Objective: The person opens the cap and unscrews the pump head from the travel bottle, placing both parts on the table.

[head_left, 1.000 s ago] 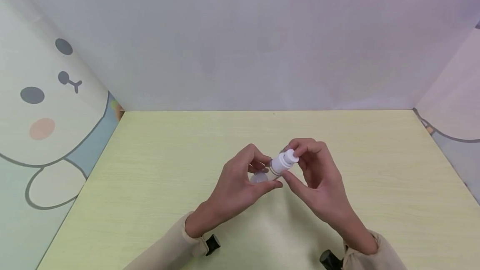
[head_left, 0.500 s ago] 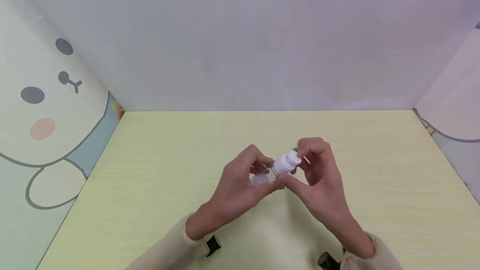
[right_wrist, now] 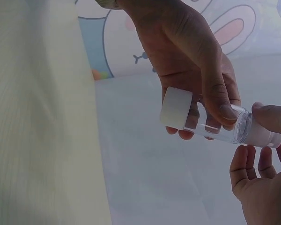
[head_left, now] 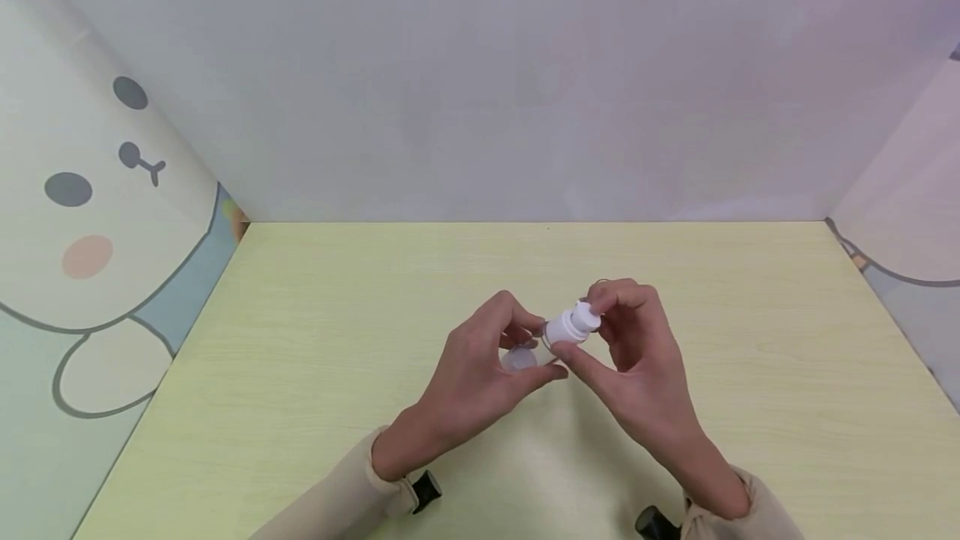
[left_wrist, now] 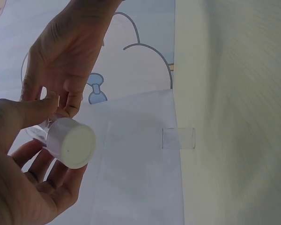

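Observation:
A small clear bottle with a white pump top [head_left: 572, 324] is held tilted between both hands above the table in the head view. Its white base [left_wrist: 78, 144] faces the camera in the left wrist view. My left hand [head_left: 472, 373] grips the clear body [right_wrist: 208, 119], thumb on one side and fingers on the other, as seen from the right wrist. With thumb and fingers, my right hand [head_left: 637, 361] pinches the white top. In the left wrist view, a clear open-looking cylinder [left_wrist: 179, 138], perhaps a cap, stands apart from the hands.
The pale wood-grain table [head_left: 337, 298] meets a plain light wall [head_left: 480, 107] at the back. Cartoon-printed panels [head_left: 90, 215] flank it on the sides. Dark wrist-worn devices [head_left: 426, 491] show at both sleeves.
My right thumb and fingers have shifted slightly around the white top, the thumb moving left along it. The bottle has moved a touch to the right. My left hand stays nearly still.

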Motion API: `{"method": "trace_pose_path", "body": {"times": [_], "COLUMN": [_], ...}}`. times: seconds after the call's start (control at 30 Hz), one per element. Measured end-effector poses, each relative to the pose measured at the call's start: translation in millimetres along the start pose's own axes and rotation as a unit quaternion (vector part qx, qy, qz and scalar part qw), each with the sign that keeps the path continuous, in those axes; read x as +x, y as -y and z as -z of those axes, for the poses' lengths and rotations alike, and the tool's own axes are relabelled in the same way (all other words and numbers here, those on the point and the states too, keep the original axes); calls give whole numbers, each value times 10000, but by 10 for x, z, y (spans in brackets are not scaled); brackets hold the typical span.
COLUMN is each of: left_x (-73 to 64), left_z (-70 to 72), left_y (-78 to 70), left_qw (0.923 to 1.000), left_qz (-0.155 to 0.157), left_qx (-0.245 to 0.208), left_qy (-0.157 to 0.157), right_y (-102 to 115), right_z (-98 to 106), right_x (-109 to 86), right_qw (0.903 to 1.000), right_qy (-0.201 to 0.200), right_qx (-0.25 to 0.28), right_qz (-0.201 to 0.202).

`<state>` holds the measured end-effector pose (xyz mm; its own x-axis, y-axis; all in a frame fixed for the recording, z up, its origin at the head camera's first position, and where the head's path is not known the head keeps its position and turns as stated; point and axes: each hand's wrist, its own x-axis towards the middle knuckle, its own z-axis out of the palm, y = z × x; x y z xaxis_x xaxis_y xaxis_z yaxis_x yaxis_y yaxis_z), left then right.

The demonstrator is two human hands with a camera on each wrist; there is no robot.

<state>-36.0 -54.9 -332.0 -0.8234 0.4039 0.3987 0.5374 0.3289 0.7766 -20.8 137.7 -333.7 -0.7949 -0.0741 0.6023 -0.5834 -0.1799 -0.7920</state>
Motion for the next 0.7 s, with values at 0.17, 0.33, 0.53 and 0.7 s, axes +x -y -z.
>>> {"method": "trace_pose_path", "body": {"times": [0.17,0.33,0.53,0.7], "left_x": [1,6,8,16], "left_z": [7,18,27,36], "left_y": [2,17,24,12], "left_qw": [10000,10000,10000,9999], "left_qz": [10,7,64,69], "left_qx": [-21,-35,-69,-117], "left_qy": [-1,-8,-7,-26], "right_y": [13,17,15,26], "right_z": [37,59,71,70], "right_x": [3,22,31,28], "right_qw": [9998,9991,9980,9980], "right_qy": [177,410,604,599], "right_qx": [-66,75,160,175], "right_qz": [32,81,122,63]}}
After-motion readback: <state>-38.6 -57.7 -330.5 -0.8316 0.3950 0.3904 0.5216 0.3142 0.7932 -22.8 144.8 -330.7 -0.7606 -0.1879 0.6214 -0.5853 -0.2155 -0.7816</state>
